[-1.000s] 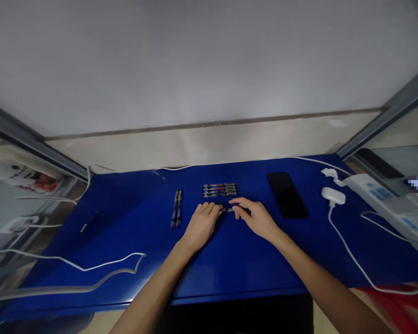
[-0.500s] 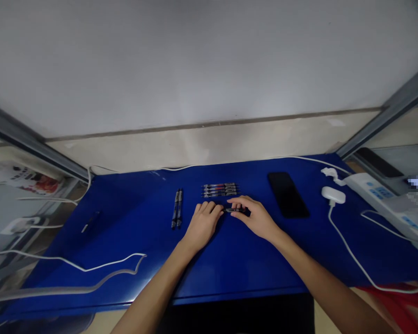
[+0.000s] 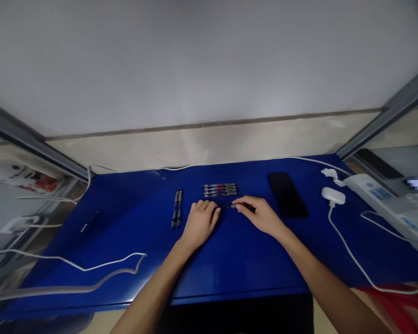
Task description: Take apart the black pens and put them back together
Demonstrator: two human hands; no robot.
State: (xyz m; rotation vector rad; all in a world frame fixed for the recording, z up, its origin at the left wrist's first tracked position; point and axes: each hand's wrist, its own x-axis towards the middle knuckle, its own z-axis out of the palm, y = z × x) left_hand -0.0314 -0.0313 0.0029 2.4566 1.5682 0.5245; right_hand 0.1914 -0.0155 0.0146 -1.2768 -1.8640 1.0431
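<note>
A dark pen lies sideways between my hands, low over the blue table. My right hand pinches its right part between thumb and fingers. At its left end is my left hand, with thumb and forefinger closed there; the rest of what it holds is hidden. Several pens lie sideways in a stacked row just beyond my hands. Two more pens stand side by side, lengthwise, to the left of my left hand.
A black phone lies right of my hands. Farther right are a white charger case, its cable and a white power strip. A small dark object and white cables are on the left. A wall rises behind the table.
My right hand has closed more tightly on the pen and shifted slightly right. A thin stretch of the pen now shows between my hands. My left hand has barely moved.
</note>
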